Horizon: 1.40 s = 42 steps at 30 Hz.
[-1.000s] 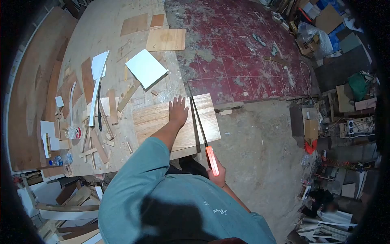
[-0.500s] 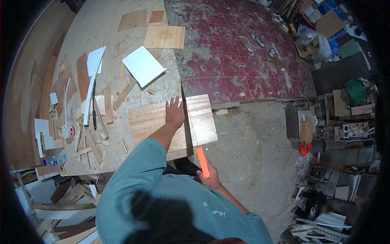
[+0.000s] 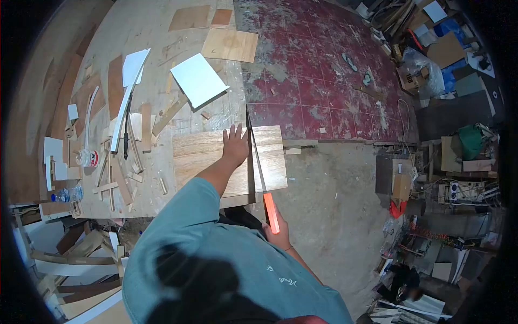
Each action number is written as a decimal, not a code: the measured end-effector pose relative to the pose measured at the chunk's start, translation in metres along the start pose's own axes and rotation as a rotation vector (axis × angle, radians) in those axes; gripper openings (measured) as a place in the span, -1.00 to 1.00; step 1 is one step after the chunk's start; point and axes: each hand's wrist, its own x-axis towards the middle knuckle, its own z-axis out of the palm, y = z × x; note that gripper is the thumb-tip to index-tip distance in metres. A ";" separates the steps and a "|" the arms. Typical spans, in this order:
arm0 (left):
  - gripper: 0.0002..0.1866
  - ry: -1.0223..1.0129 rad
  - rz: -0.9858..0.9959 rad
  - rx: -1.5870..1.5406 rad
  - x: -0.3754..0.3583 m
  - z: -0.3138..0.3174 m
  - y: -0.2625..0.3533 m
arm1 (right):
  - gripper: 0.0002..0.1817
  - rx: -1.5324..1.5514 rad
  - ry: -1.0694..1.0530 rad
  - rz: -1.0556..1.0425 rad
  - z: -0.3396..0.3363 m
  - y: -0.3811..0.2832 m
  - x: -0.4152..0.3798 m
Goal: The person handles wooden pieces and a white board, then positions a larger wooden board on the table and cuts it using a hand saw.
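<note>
A light wooden board (image 3: pixel 202 156) lies at the near edge of the workbench (image 3: pixel 145 54), its right part overhanging. My left hand (image 3: pixel 236 144) presses flat on the board, fingers spread, just left of the saw blade. My right hand (image 3: pixel 277 233) grips the orange handle of a hand saw (image 3: pixel 259 168), whose thin blade runs across the board from its near edge to its far edge.
Wood offcuts, strips, a white panel (image 3: pixel 198 80), plywood pieces (image 3: pixel 230 45) and a small can (image 3: pixel 86 158) litter the bench to the left. A red tiled floor (image 3: pixel 318 75) lies beyond, concrete floor to the right, and heaped clutter along the right side.
The saw has been pushed forward across the board from its drawn-back position half a second ago. My left hand stays pressed on the board.
</note>
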 end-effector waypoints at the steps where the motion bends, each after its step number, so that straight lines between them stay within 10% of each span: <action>1: -0.46 -0.005 -0.003 -0.005 0.000 -0.001 0.001 | -0.20 0.001 -0.002 -0.002 0.000 0.002 0.000; 14: -0.33 -0.296 -0.061 0.062 0.011 -0.023 0.003 | -0.19 0.119 0.040 0.075 -0.001 -0.006 0.000; 22: 0.53 -0.628 0.006 0.163 0.015 -0.069 0.013 | -0.19 0.139 0.005 0.102 -0.009 -0.023 0.008; 42: 0.39 -0.667 -0.012 0.130 0.020 -0.045 0.026 | -0.09 0.115 -0.071 0.057 -0.022 -0.029 0.014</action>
